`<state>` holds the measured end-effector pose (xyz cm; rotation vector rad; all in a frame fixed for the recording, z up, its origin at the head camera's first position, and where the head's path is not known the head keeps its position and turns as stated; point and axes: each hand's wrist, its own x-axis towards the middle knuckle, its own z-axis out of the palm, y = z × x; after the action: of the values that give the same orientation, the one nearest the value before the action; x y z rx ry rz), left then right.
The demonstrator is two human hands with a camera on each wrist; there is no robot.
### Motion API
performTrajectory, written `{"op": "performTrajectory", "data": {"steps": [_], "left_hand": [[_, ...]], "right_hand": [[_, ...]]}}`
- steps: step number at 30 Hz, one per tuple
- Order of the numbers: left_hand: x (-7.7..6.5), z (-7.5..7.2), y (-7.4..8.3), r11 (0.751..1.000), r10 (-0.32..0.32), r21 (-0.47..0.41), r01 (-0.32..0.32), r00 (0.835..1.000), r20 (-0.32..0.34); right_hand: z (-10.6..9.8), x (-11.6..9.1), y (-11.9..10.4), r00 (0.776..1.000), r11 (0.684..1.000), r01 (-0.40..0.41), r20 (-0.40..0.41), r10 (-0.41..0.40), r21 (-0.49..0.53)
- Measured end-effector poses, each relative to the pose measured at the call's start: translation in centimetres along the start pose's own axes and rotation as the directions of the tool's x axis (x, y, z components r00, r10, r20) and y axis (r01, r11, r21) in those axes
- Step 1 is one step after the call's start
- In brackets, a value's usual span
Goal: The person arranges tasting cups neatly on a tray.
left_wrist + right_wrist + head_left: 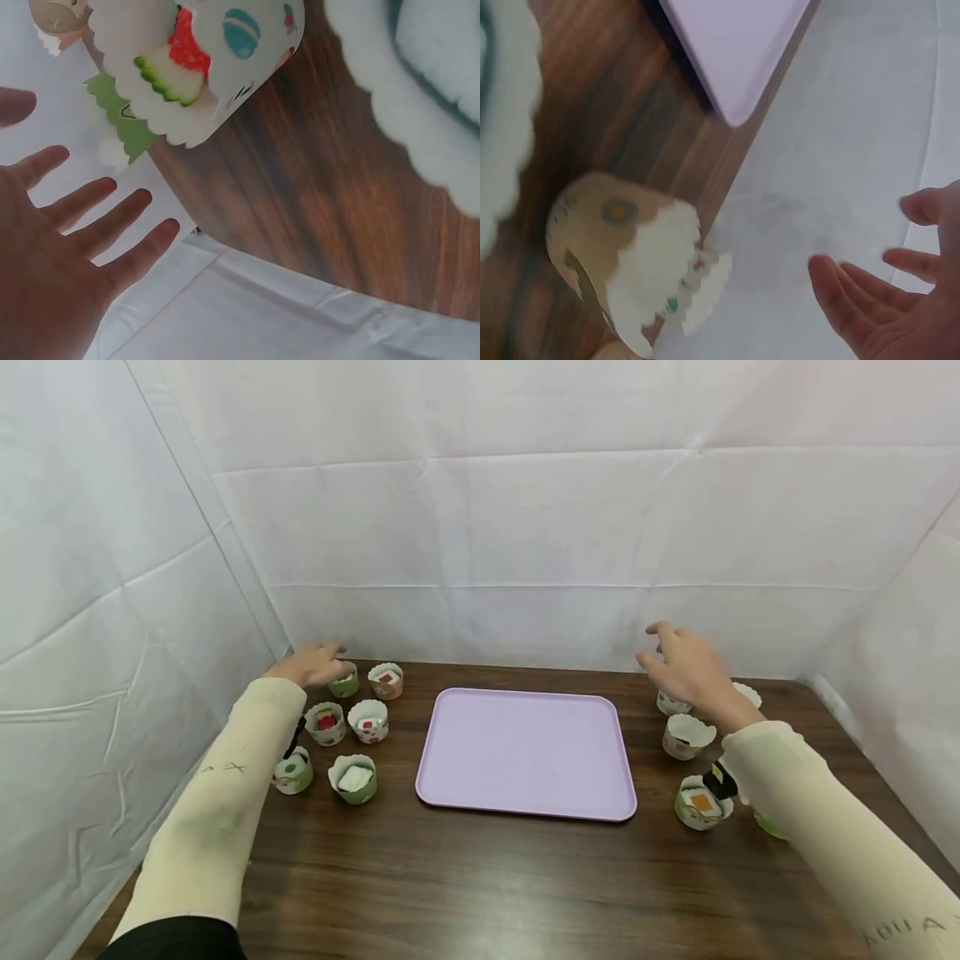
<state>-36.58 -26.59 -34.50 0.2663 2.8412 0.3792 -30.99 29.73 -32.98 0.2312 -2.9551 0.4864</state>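
Observation:
My left hand point(309, 665) is held above the back left of the table, its fingers spread and nothing in them. Beside its fingertips stands a green paper cup point(344, 682). In the left wrist view, a patterned cup point(251, 56) contains a watermelon-like piece point(184, 56). My right hand point(692, 670) hovers over the back right cups, empty, with fingers loosely bent. Below it are a white patterned cup point(672, 703) and a tan-and-white cup point(687, 737). The right forearm partly hides other cups there.
A lilac tray point(525, 752) lies mid-table between the cup groups. Nearer me on the left stand a green cup with a white piece point(354, 778) and another point(292, 772). On the right, a cup holds an orange-and-white piece point(702, 803). White cloth point(525, 527) hangs behind.

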Motion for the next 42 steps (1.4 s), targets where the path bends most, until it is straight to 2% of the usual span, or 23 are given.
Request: {"op": "performTrajectory", "data": {"steps": [5, 9, 11, 15, 18, 21, 25, 29, 36, 42], "left_hand": [[0.2, 0.5, 0.0, 1.000, 0.007, -0.012, -0.007, 1.000, 0.017], [0.2, 0.6, 0.0, 1.000, 0.004, -0.028, -0.004, 1.000, 0.016], [0.3, 0.7, -0.2, 0.999, -0.012, -0.038, 0.012, 1.000, 0.013], [0.4, 1.0, -0.5, 0.998, -0.050, -0.046, 0.050, 0.999, -0.005], [0.5, 1.3, -0.6, 0.997, -0.073, -0.037, 0.072, 0.997, -0.017], [0.6, 1.5, -0.6, 0.996, -0.089, -0.025, 0.088, 0.996, -0.023], [0.7, 1.7, -0.6, 0.994, -0.104, -0.030, 0.103, 0.994, -0.030], [0.8, 1.7, -0.7, 0.992, -0.116, -0.045, 0.114, 0.992, -0.040], [0.9, 1.9, -0.6, 0.989, -0.126, -0.078, 0.122, 0.991, -0.038], [0.9, 2.4, -0.8, 0.985, -0.151, -0.085, 0.147, 0.988, -0.041]], "right_hand": [[1.1, -1.3, -0.8, 0.998, 0.999, 0.039, 0.051, -0.039, -0.005], [1.8, -2.6, -1.4, 0.986, 0.998, 0.040, 0.162, -0.048, 0.052], [2.1, -3.2, -1.9, 0.968, 0.996, 0.014, 0.250, -0.037, 0.092], [2.9, -4.3, -2.9, 0.911, 0.984, -0.088, 0.412, 0.018, 0.152], [3.6, -4.9, -3.4, 0.879, 0.975, -0.148, 0.475, 0.052, 0.168], [4.3, -5.5, -3.8, 0.862, 0.966, -0.186, 0.502, 0.073, 0.179], [4.9, -6.3, -4.2, 0.856, 0.959, -0.218, 0.508, 0.099, 0.180], [5.1, -6.8, -4.4, 0.865, 0.963, -0.212, 0.491, 0.106, 0.166], [5.6, -7.2, -4.0, 0.876, 0.954, -0.223, 0.471, 0.106, 0.200], [6.3, -7.5, -3.5, 0.895, 0.965, -0.198, 0.433, 0.108, 0.170]]}}
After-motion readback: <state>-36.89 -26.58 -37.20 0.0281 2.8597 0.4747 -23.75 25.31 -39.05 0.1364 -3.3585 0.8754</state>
